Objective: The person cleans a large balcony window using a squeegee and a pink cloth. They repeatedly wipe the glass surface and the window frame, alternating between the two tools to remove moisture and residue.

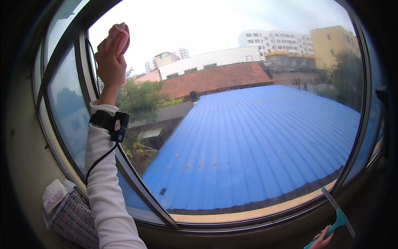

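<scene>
My left hand (111,60) is raised at the upper left of the window pane (199,130), closed around a folded pink cloth (122,39) near the left window frame. The white sleeve (105,193) bears a black strapped device (119,127) with a cable at the wrist. At the lower right, my right hand (323,239) holds a window squeegee (339,218) by its teal handle. Its long blade is tilted, with the upper end beside the bottom window frame. Most of the right forearm is outside the view.
A metal window frame (146,199) surrounds the glass, with further panes at both sides. A patterned bag or covered bundle (74,214) with a pale packet (54,196) on it is at the lower left. Beyond the glass are a blue corrugated roof (255,146), trees and buildings.
</scene>
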Demonstrator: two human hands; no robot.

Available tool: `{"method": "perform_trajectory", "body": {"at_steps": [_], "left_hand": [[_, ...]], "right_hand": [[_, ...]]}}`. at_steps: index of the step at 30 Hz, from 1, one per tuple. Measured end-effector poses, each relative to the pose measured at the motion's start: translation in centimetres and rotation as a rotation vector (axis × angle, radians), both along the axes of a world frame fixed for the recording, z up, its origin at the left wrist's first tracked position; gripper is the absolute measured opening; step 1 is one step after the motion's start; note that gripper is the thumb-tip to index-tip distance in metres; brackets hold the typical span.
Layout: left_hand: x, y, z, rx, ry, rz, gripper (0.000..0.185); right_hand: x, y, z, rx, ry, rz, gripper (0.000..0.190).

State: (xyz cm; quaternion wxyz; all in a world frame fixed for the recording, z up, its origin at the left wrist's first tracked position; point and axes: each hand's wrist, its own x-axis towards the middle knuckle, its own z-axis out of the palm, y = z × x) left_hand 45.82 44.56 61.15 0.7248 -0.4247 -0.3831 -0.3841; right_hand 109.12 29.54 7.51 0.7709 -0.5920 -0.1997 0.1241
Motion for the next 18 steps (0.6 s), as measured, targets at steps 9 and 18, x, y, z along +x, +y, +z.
{"method": "perform_trajectory", "body": {"at_steps": [9,18], "left_hand": [[9.1,4.3,-5.2,-0.053,0.322,-0.243,0.046],[17.1,5.1,-22.5,-0.484,0.696,-0.243,0.068]], "right_hand": [[-0.2,0.2,1.2,-0.058,-0.024,0.032,0.034],[0.3,1.6,-0.6,-0.047,-0.01,0.153,0.041]]}}
